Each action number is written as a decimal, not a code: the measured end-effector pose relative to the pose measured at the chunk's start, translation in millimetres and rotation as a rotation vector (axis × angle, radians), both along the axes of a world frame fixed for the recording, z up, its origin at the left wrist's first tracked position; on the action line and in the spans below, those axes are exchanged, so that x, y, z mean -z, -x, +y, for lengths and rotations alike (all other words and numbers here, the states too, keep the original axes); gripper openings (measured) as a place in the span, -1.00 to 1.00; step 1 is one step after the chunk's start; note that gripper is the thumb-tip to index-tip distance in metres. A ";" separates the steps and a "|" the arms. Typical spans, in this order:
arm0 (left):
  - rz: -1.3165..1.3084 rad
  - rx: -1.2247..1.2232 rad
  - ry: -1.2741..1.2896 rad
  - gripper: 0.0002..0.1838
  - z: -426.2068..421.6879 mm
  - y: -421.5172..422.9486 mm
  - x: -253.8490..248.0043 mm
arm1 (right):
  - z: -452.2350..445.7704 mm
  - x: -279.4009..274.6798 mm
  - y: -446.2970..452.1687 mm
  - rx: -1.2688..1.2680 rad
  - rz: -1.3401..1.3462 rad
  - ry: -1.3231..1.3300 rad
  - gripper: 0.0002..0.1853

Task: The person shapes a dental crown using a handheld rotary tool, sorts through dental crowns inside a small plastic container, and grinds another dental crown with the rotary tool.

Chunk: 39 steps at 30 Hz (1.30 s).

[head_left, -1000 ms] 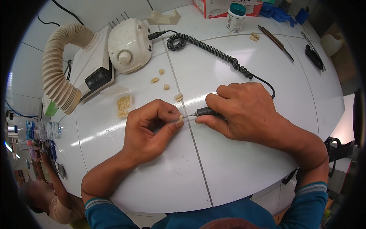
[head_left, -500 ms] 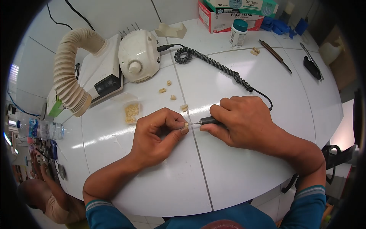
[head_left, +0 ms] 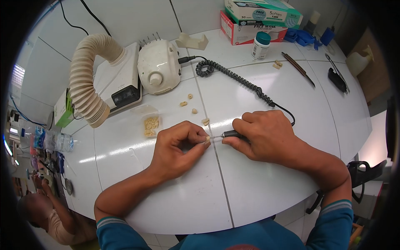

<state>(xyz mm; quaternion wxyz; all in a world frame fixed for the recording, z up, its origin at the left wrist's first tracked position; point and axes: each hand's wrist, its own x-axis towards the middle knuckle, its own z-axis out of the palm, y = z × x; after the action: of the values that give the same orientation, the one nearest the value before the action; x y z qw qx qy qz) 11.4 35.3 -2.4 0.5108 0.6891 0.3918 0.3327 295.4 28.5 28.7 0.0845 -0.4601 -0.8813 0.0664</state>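
Down the view slides the whole bench scene since the earlier frame, more of the stacked cartons showing, and both hands keep their line-up. Left hand (head_left: pixel 175 152): its grip is pinched shut, thumb against fingertips, on a small cream piece (head_left: pixel 207 138). Right hand (head_left: pixel 268 135): its grip is closed around the dark, cylindrical handpiece (head_left: pixel 232 133), whose slim metal bit (head_left: pixel 217 137) points at that piece, right above the glossy white surface (head_left: pixel 179 204). Beyond them lie knobbly, yellowish loose pieces (head_left: pixel 194 111), and a clear plastic box (head_left: pixel 152 126) holds plenty more. Now the textures: ridged beige hose (head_left: pixel 85 79), smooth rounded white control unit (head_left: pixel 158 68) with its round knob, tightly coiled black cord (head_left: pixel 239 79). Labels next! "FACE MASK" on the red-and-white carton (head_left: pixel 250 35), "Softies", "FREE" and "30" on the green-and-white carton (head_left: pixel 264 14) (the green-capped jar's (head_left: pixel 260 46) print is too small to read).
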 end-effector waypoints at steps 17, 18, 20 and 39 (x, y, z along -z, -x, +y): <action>0.064 0.030 -0.120 -0.78 1.3 -2.9 -2.2 | -4.4 10.2 0.5 -0.046 0.050 -0.112 -0.46; 0.079 0.049 -0.159 -0.76 1.5 -2.2 -1.9 | -4.4 10.6 0.6 -0.054 0.055 -0.117 -0.46; 0.092 0.038 -0.171 -0.78 1.2 -0.9 -0.8 | -4.8 10.0 1.5 -0.051 0.056 -0.114 -0.46; 0.152 -0.040 0.001 -0.86 -5.3 -0.5 -4.7 | -6.8 14.4 3.2 -0.037 0.088 -0.157 -0.47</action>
<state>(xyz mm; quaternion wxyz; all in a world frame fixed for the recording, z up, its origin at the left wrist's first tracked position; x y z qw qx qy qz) 11.9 30.0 2.3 0.4733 0.7042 0.4432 0.2892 292.2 21.8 14.3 0.1576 -0.4322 -0.8877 0.0185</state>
